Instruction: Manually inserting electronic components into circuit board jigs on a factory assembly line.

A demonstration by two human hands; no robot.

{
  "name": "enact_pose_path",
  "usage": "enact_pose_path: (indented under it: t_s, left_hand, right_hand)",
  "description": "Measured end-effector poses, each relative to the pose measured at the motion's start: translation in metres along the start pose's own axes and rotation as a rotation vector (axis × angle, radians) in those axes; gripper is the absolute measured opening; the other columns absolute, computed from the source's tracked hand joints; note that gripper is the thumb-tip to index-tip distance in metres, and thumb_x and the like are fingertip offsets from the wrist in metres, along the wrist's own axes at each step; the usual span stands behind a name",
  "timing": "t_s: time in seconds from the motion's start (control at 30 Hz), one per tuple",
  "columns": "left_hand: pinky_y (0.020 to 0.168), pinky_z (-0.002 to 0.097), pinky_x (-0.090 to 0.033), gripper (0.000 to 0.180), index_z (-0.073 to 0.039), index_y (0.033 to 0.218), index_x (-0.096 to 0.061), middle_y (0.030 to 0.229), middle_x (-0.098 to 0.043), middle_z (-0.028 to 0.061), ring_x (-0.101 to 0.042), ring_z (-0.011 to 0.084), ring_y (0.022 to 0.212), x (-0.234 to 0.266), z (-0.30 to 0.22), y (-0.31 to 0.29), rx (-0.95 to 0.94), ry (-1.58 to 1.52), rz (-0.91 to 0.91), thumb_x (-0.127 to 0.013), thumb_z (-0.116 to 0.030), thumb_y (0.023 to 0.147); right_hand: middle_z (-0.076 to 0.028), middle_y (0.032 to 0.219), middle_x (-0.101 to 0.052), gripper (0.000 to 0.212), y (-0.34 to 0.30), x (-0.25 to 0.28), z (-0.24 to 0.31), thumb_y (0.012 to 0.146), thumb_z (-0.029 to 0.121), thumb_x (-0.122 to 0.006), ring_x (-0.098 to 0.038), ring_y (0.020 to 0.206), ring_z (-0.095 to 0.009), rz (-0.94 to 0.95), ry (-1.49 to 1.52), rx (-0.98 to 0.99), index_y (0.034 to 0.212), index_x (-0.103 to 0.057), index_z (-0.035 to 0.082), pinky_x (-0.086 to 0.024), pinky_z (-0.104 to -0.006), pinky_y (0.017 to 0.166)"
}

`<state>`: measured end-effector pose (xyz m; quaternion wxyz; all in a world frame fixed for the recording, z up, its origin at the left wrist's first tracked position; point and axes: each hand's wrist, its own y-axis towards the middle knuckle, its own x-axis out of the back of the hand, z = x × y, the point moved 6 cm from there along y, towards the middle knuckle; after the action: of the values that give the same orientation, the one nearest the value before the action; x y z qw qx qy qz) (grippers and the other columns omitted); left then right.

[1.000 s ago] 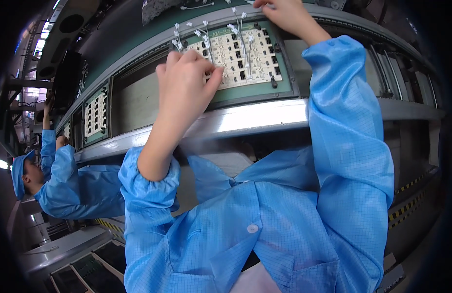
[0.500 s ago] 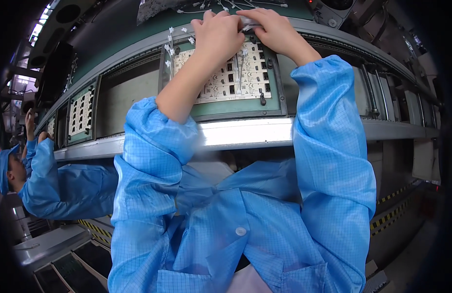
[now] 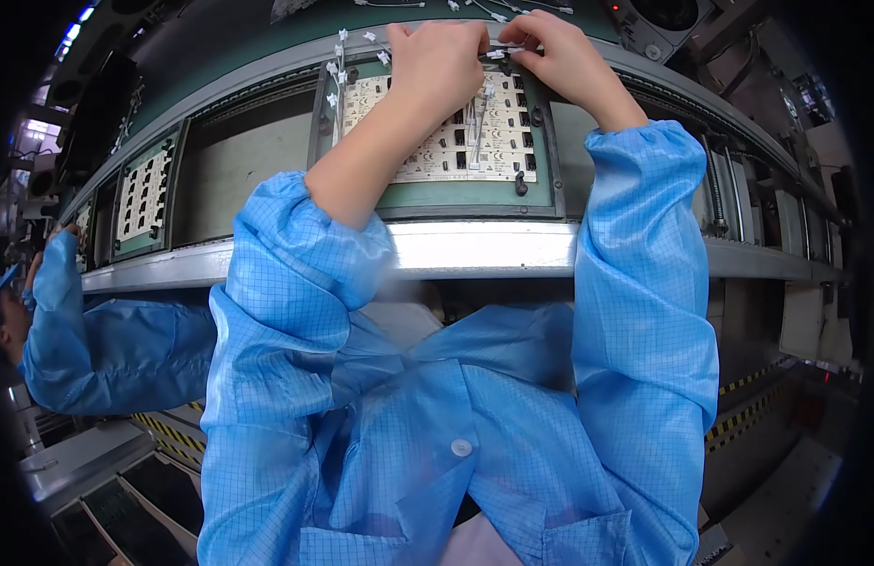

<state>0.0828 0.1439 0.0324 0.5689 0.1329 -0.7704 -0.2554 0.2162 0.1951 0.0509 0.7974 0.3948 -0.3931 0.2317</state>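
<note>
Both my hands are at the far edge of a panel of cream circuit boards (image 3: 418, 168) with black components, seated in a green carrier (image 3: 437, 195). My left hand (image 3: 439, 64) is closed, fingers curled over the panel's upper part; what its fingertips hold is hidden. Just to the right, my right hand (image 3: 571, 66) pinches a thin cable with a white connector (image 3: 496, 54) between thumb and fingers. Several white-plugged wires (image 3: 474, 132) lie across the boards. More cables with white plugs (image 3: 341, 71) hang along the carrier's left side.
A metal rail (image 3: 484, 247) runs along the near side of the conveyor line. Another board panel (image 3: 144, 198) sits further left, where a co-worker in blue (image 3: 126, 344) stands. Loose white-plugged cables (image 3: 498, 14) lie on the green surface beyond. A dark round device (image 3: 668, 19) stands at the far right.
My hands have moved slightly apart, and a white connector now shows at my right fingertips. The view has shifted a little. The co-worker's raised hand has come down.
</note>
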Motion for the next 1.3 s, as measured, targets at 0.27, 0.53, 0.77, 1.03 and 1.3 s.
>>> enact_pose_path:
  t_s: [0.27,0.53,0.77,1.03,1.3]
  left_hand:
    - [0.084,0.0485,-0.037,0.019,-0.017,0.091,-0.076,0.087,-0.074,0.0082,-0.070,0.0258,0.088,-0.001,0.001,-0.004,0.006,0.084,0.032,-0.061,-0.014,0.081]
    - [0.082,0.0471,-0.045,0.021,-0.012,0.092,-0.077,0.091,-0.074,0.0118,-0.068,0.0319,0.093,0.061,0.014,0.018,0.166,-0.036,-0.008,-0.061,-0.023,0.084]
    - [0.086,0.0484,-0.045,0.029,-0.010,0.092,-0.078,0.089,-0.075,0.0130,-0.070,0.0332,0.093,0.104,0.086,-0.004,0.401,0.125,0.154,-0.065,-0.034,0.084]
    - [0.095,0.0538,-0.040,0.032,-0.011,0.102,-0.076,0.109,-0.068,0.0113,-0.057,0.0330,0.112,0.097,0.074,-0.022,0.312,0.091,0.180,-0.069,-0.035,0.083]
    - [0.095,0.0505,-0.041,0.029,-0.009,0.107,-0.072,0.108,-0.070,0.0114,-0.059,0.0310,0.111,0.051,0.034,-0.028,-0.154,-0.342,-0.148,-0.067,-0.022,0.082]
  right_hand:
    - [-0.009,0.094,-0.072,0.014,-0.006,-0.012,-0.026,0.090,0.008,-0.066,-0.070,0.087,-0.020,0.130,0.031,-0.182,0.101,-0.072,0.002,-0.055,-0.0314,0.080]
    - [-0.010,0.095,-0.071,0.015,-0.004,-0.007,-0.034,0.091,0.009,-0.063,-0.069,0.089,-0.020,0.105,-0.028,-0.206,0.103,-0.071,0.003,-0.055,-0.0327,0.082]
    - [-0.009,0.094,-0.067,0.016,0.003,-0.006,-0.006,0.093,0.011,-0.060,-0.066,0.083,-0.021,0.072,-0.078,-0.146,0.103,-0.070,0.003,-0.053,-0.0328,0.077]
    - [-0.009,0.087,-0.059,0.015,0.018,-0.010,0.060,0.094,0.014,-0.060,-0.062,0.081,-0.024,-0.002,-0.192,0.061,0.100,-0.070,0.004,-0.051,-0.0350,0.072]
    - [-0.008,0.092,-0.061,0.018,-0.010,-0.031,0.021,0.092,0.023,-0.066,-0.062,0.084,-0.025,0.036,-0.265,0.035,0.097,-0.071,0.007,-0.052,-0.0362,0.076]
